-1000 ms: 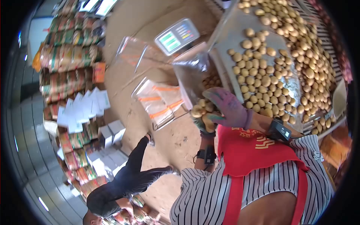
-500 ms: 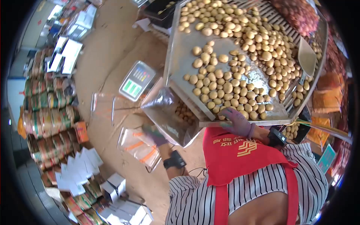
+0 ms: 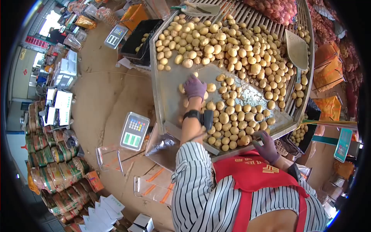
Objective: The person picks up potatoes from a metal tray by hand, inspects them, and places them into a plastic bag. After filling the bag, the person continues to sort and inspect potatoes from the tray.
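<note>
My left hand [image 3: 195, 88], in a purple glove, is palm down over the metal sorting tray [image 3: 170, 100], among a few loose potatoes [image 3: 211, 87]. Its fingers look spread over them, though their tips are partly hidden. Beside the front edge of the tray, my right hand [image 3: 267, 147], also gloved, has its fingers apart next to the nearest potatoes [image 3: 234, 130] and appears to grip nothing. A larger heap of potatoes [image 3: 232, 50] covers the tray's far and right parts.
A digital scale [image 3: 134, 131] stands left of the tray, above a lined box [image 3: 164, 149]. Scoops [image 3: 296, 50] lie on the tray's slatted side. Red net bags [image 3: 276, 9] sit at the back. Stacked sacks [image 3: 58, 166] and a black crate [image 3: 141, 38] are leftward.
My left hand has gone from low beside the lined box up onto the tray among the potatoes. My right hand stays near the front edge. The view has shifted.
</note>
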`<state>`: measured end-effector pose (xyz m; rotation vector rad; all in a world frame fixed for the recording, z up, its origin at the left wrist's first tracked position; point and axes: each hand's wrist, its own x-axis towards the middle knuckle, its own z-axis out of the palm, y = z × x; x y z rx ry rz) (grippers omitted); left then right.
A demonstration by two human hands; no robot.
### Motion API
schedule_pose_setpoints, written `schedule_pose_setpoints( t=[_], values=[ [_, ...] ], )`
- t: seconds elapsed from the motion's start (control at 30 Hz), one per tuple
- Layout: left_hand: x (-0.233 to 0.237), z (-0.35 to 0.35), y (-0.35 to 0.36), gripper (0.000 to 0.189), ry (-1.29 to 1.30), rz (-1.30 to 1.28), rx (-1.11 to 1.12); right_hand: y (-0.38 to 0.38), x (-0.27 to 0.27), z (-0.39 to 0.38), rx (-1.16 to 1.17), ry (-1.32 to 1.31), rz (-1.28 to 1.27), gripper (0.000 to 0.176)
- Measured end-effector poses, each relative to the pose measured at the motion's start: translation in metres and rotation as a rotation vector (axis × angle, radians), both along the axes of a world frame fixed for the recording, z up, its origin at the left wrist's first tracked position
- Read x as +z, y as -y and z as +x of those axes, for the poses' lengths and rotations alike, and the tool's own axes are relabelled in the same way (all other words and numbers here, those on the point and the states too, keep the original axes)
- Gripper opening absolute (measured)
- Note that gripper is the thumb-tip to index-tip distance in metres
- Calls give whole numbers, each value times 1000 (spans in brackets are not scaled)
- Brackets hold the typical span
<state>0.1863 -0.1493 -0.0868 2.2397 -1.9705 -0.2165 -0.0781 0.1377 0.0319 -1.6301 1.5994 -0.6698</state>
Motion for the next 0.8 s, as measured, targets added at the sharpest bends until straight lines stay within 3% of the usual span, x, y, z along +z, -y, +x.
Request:
schedule_pose_setpoints(
  t=[0.03,0.1,0.13,0.17,0.23,0.3,0.37,0.47,0.57,0.63,0.8],
  values=[
    [2,2,14,53,3,-4,-7,1,-2,-1,-7,3,-4,29],
    [51,10,38,56,-251,443,89,0,-10,-7,-36,-33,-27,30],
    [75,15,44,57,-304,366,126,1,-19,-11,-28,-44,-20,30],
    [67,23,55,57,-302,370,124,2,-22,-12,-30,-43,-17,30],
    [36,38,89,62,-393,-113,33,12,-26,-13,-40,-16,129,30],
    [20,37,110,72,-471,-55,28,29,-19,-10,-31,-21,145,30],
    [3,25,114,80,-239,42,-109,40,-19,-10,-58,-62,78,31],
    [-11,12,99,82,-294,-82,-45,52,-17,-13,-106,-35,147,31],
    [-3,26,93,81,-271,-70,-93,59,-21,-18,-142,-5,239,30],
    [2,39,94,80,-192,94,-54,57,-30,-21,-74,-48,206,30],
    [26,25,138,69,64,135,-69,72,-30,-16,-39,-36,184,30]
  ],
)
